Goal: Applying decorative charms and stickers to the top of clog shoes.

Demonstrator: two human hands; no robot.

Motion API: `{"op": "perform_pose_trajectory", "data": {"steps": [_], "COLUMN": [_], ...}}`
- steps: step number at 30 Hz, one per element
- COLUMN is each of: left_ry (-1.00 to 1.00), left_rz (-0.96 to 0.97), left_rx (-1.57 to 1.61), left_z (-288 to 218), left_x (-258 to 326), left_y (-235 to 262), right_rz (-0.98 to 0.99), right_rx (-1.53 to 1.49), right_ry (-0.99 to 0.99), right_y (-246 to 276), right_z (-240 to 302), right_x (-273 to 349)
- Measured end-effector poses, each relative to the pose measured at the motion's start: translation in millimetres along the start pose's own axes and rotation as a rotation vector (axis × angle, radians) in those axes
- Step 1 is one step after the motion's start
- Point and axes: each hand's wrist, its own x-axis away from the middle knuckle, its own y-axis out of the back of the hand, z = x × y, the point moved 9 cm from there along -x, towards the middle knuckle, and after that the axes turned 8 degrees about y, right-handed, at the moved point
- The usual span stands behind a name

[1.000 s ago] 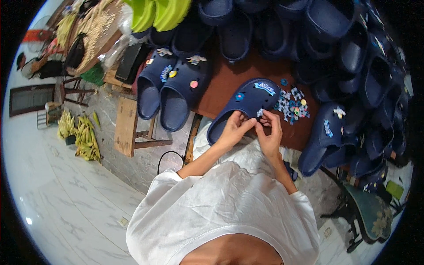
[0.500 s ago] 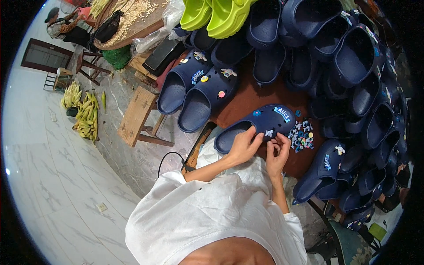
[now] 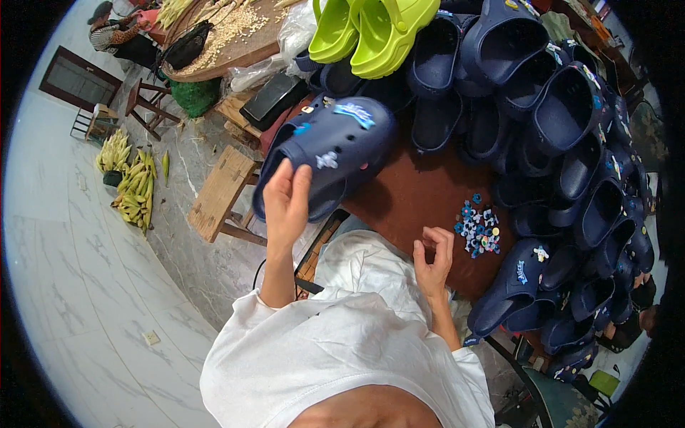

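Note:
A navy clog (image 3: 342,146) is lifted at the left, pinched at its opening by the thumb and fingers of my left hand (image 3: 287,203). It bears a blue-and-white name charm, a small turquoise charm and a pale figure charm, with several bare holes. Beneath it, the pair of navy clogs standing there is mostly hidden. My right hand (image 3: 434,264) hovers above my lap by the table edge, fingers loosely bent, thumb apart, nothing in it. Just beyond it lies a pile of small shoe charms (image 3: 477,227) on the brown tabletop (image 3: 421,196).
Many navy clogs (image 3: 571,107) crowd the far and right sides, some stacked. Bright green clogs (image 3: 385,36) stand at the back. A decorated clog (image 3: 508,289) lies at the right edge. At left are a wooden stool (image 3: 221,192), corn cobs (image 3: 135,192) and a person (image 3: 121,36).
My left hand has carried the clog from above my lap up and left, over the other clogs. My right hand has come away from it and sits slightly lower.

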Motion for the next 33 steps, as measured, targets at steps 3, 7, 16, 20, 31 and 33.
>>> {"op": "perform_pose_trajectory", "data": {"steps": [3, 7, 16, 20, 31, 33], "left_ry": [-0.095, -0.136, -0.195, -0.154, -0.284, -0.435], "left_rz": [-0.149, -0.289, -0.282, -0.219, -0.32, -0.426], "left_rx": [-0.165, -0.397, -0.398, -0.581, -0.573, -0.601], "left_z": [16.2, 35.4, 50.4, 55.3, 38.8, 16.9], "left_x": [-24.1, -51.1, -88.6, -91.7, -43.9, -19.2], "left_y": [19.9, 24.6, -9.2, -16.4, -7.2, -21.1], "right_rz": [0.035, 0.033, 0.019, 0.018, -0.024, -0.068], "right_rx": [0.02, 0.049, 0.087, 0.113, 0.173, 0.202], "right_ry": [-0.027, -0.089, -0.149, -0.097, -0.084, -0.118], "right_y": [0.0, 5.4, 13.9, 16.5, 36.7, 54.4], "right_z": [-5.3, -17.4, -32.1, -35.0, -43.2, -46.2], "right_x": [10.8, 24.5, 25.3, 21.1, 35.0, 38.0]}}
